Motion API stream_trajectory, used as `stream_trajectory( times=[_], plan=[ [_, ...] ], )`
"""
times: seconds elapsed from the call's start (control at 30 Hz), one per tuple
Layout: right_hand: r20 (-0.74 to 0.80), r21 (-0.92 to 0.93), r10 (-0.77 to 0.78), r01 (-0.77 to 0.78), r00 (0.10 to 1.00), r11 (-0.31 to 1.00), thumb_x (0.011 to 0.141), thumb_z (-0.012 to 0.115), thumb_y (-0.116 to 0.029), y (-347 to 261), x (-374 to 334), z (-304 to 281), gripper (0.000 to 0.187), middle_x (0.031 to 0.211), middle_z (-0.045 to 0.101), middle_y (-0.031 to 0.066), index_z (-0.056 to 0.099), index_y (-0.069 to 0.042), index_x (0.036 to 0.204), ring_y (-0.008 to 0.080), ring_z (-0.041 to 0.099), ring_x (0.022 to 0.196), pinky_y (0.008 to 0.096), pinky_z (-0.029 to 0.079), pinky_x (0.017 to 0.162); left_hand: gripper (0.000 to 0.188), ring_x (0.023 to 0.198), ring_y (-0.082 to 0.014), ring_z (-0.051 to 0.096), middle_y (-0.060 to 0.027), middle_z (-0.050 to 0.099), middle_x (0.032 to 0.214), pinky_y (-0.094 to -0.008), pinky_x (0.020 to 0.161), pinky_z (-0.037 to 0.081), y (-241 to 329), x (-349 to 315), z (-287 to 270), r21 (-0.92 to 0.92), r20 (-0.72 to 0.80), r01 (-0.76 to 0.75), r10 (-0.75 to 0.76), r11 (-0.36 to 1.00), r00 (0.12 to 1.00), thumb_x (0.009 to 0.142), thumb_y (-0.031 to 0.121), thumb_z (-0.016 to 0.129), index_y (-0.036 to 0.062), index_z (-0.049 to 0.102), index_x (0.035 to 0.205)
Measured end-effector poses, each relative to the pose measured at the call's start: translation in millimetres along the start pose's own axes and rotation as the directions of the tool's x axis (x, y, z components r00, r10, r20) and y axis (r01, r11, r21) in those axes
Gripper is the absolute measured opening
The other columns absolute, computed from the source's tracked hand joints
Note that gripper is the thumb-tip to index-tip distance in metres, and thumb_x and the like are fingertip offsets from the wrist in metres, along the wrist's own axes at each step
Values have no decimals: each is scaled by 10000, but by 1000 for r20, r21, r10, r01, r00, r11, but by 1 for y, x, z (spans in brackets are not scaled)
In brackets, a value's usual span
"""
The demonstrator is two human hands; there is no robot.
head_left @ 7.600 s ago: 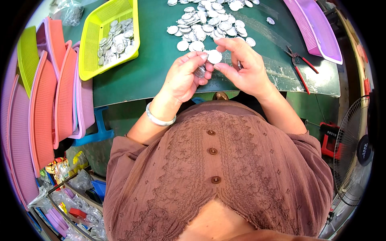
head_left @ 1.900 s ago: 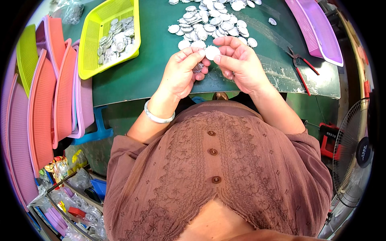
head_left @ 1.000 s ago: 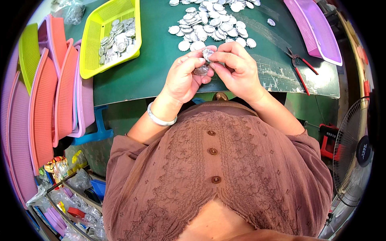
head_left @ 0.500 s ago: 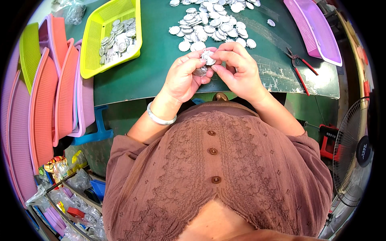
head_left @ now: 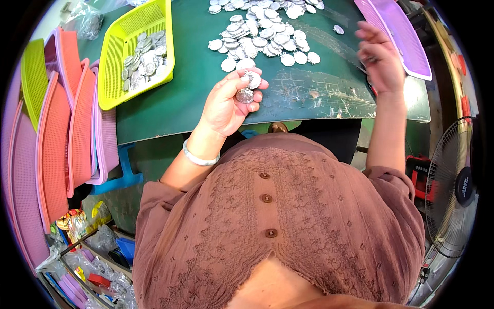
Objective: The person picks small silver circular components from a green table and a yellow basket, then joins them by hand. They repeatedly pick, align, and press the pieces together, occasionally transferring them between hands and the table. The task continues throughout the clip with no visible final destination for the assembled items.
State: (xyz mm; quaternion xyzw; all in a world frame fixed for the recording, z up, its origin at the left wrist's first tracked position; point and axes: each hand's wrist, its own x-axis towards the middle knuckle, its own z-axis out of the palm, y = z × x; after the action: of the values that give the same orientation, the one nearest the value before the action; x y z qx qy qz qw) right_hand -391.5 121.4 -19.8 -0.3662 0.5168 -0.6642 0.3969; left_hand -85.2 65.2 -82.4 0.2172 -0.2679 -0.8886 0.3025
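Note:
My left hand [head_left: 225, 105] is raised at the near edge of the green table. Its thumb and fingers pinch a silver oval medallion [head_left: 252, 80], and a second round silver medallion [head_left: 245, 96] hangs just below, against the fingers. My right hand [head_left: 381, 59] is stretched out to the right, beside the lilac basket [head_left: 422, 64], its fingers partly bent and smeared by motion. Whether it holds anything I cannot tell. A bit of a red plier handle [head_left: 372, 90] shows beside the wrist; the hand and forearm hide the rest. Silver medallions [head_left: 267, 33] lie heaped beyond my left hand.
A yellow-green basket [head_left: 110, 62] with more medallions stands on the left of the table [head_left: 154, 121]. Stacked coral and lilac baskets [head_left: 51, 149] crowd the left side. One medallion [head_left: 338, 30] lies apart. A fan [head_left: 450, 190] stands at the right.
My right hand has left the medallions and swung far to the right, over the pliers. My left hand keeps hold of the medallions alone. The view has shifted slightly.

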Motion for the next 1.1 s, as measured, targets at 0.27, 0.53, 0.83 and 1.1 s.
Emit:
stream_trajectory(
  times=[0.27, 0.53, 0.83, 1.1],
  plan=[
    [-242, -676, -617, 326, 749, 661, 739, 475, 6, -44, 54, -122, 374, 1057, 578, 89, 584, -32, 1095, 134, 539, 863, 229, 422, 758, 170, 726, -180, 527, -123, 557, 886, -248, 558, 438, -2, 4, -1, -30, 20, 6, -5, 1000, 1000, 870, 207, 512, 45, 532, 919],
    [84, -963, -721, 241, 688, 118, 761, 528, -94, -31, 39, -92, 342, 1064, 586, 81, 592, -113, 1096, 168, 537, 993, 287, 404, 868, 150, 739, -188, 523, -124, 559, 895, -247, 556, 434, 12, -3, -3, 36, -32, -21, 23, 999, 999, 815, 117, 522, 40, 524, 943],
    [416, -740, -280, 501, 865, 448, 730, 594, -58, 44, -2, 2, 359, 1015, 594, 119, 554, -51, 1087, 259, 571, 914, 333, 456, 807, 121, 732, -142, 541, -112, 594, 911, -240, 612, 441, 99, -18, 5, 512, -57, -472, 576, 718, 815, 826, 45, 505, 23, 552, 935],
    [493, -785, -176, 523, 852, 331, 720, 590, -18, 57, -13, 28, 365, 1021, 584, 94, 534, -33, 1080, 264, 520, 927, 353, 422, 830, 280, 1001, -194, 519, -136, 547, 1083, -270, 854, 404, 141, -4, -45, 959, -14, -241, 875, 148, 485, 792, 60, 581, -23, 551, 1057]
  ],
)
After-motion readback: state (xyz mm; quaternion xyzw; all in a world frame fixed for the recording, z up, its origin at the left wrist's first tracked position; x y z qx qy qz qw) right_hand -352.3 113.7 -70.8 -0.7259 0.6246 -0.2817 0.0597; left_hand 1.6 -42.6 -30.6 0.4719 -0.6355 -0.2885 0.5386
